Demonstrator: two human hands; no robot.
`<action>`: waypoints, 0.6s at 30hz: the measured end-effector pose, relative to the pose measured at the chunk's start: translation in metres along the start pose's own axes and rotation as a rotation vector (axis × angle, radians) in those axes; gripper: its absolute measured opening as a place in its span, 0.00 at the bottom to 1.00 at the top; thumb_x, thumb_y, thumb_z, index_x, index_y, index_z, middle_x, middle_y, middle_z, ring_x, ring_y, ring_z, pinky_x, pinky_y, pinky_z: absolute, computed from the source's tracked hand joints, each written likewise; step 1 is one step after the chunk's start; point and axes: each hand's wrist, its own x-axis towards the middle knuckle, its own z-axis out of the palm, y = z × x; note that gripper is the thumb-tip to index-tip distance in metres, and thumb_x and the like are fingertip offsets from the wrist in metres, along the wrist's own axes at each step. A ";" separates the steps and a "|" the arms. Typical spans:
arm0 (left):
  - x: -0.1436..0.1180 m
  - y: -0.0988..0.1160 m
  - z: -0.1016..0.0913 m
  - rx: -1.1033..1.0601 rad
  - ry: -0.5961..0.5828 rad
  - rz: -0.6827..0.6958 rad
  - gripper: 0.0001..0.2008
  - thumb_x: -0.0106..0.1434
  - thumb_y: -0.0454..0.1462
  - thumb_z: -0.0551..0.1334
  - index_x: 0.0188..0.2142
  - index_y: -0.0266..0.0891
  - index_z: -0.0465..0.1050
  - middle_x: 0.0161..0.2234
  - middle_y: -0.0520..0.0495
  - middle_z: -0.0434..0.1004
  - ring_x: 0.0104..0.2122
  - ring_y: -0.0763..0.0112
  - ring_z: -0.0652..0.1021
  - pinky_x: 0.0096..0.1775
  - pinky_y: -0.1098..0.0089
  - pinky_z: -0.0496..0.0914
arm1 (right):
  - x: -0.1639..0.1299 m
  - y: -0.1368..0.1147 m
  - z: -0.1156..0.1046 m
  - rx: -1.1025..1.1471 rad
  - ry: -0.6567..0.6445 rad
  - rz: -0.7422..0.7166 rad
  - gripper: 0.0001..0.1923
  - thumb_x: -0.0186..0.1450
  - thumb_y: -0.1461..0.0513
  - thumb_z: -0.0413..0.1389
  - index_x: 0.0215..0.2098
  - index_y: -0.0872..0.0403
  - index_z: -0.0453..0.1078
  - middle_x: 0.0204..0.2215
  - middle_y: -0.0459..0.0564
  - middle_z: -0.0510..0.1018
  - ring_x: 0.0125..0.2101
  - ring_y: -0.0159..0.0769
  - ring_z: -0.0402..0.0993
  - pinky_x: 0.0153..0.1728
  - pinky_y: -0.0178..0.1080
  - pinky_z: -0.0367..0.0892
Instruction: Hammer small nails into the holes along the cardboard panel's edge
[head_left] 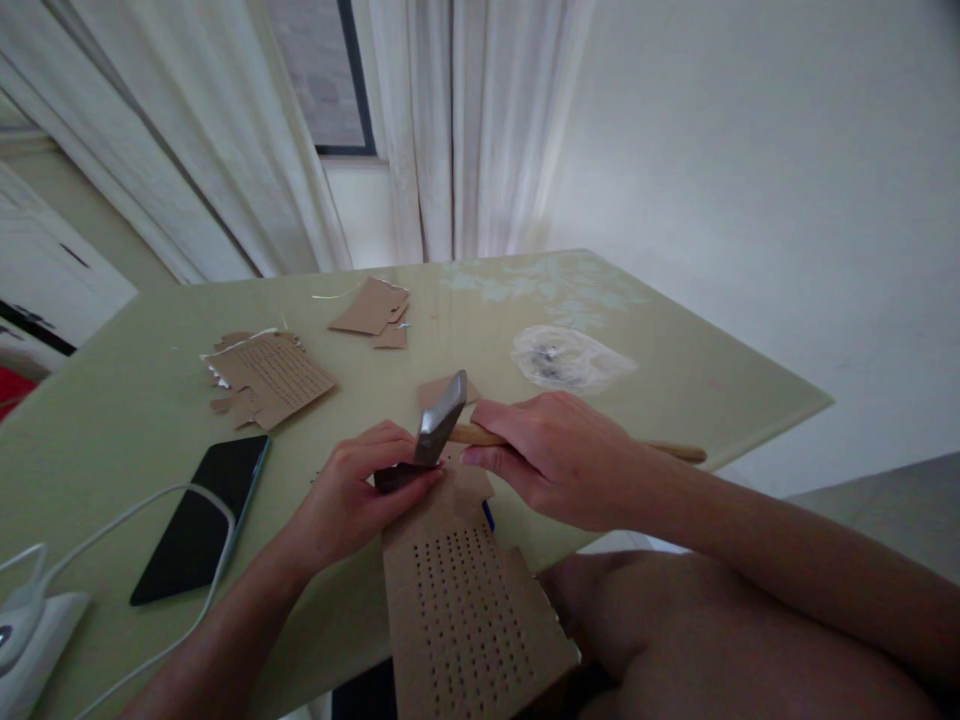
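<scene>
Pale green counter [135, 400] in front of white curtains [442, 120], near edge toward the person. Right hand [559, 455] is clenched around a wooden handle [675, 450], which runs roughly parallel to the near edge and pokes out past the wrist to the right. The tool's metal head [441, 420], grey and wedge-shaped, slants up and away just left of the right grip. Left hand [352, 495] pinches a small dark piece [394, 477] against the top end of a perforated cardboard sheet [461, 610]; the head's lower end meets that piece. Both hands are touching or nearly touching there, the left one nearer the sheet.

The sheet is brown with rows of punched holes, its long axis running from the near edge down over the person's lap, top end ragged. Toward the left edge lie a black phone [199, 520] and a white cable [150, 500]. More torn cardboard [274, 375] sits further back, with a clear plastic bag [570, 358] toward the right edge.
</scene>
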 end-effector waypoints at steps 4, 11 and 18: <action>-0.001 0.000 0.000 0.021 0.002 -0.004 0.05 0.72 0.38 0.70 0.44 0.44 0.86 0.38 0.48 0.85 0.33 0.71 0.80 0.33 0.72 0.71 | 0.001 0.002 0.002 0.032 0.016 0.017 0.14 0.82 0.52 0.53 0.48 0.53 0.74 0.32 0.49 0.82 0.29 0.39 0.73 0.32 0.41 0.50; -0.001 0.003 -0.004 -0.004 0.028 -0.049 0.07 0.72 0.40 0.70 0.48 0.46 0.83 0.46 0.48 0.86 0.44 0.65 0.83 0.46 0.68 0.76 | 0.000 0.008 0.002 0.049 0.038 0.045 0.16 0.82 0.52 0.53 0.48 0.54 0.75 0.33 0.51 0.83 0.30 0.40 0.74 0.34 0.40 0.54; 0.002 0.003 -0.015 -0.101 -0.203 -0.282 0.31 0.62 0.50 0.77 0.62 0.48 0.77 0.55 0.46 0.85 0.49 0.57 0.84 0.53 0.59 0.79 | -0.002 0.011 -0.001 0.109 0.047 0.067 0.11 0.80 0.56 0.55 0.50 0.55 0.75 0.34 0.52 0.84 0.33 0.42 0.77 0.37 0.39 0.59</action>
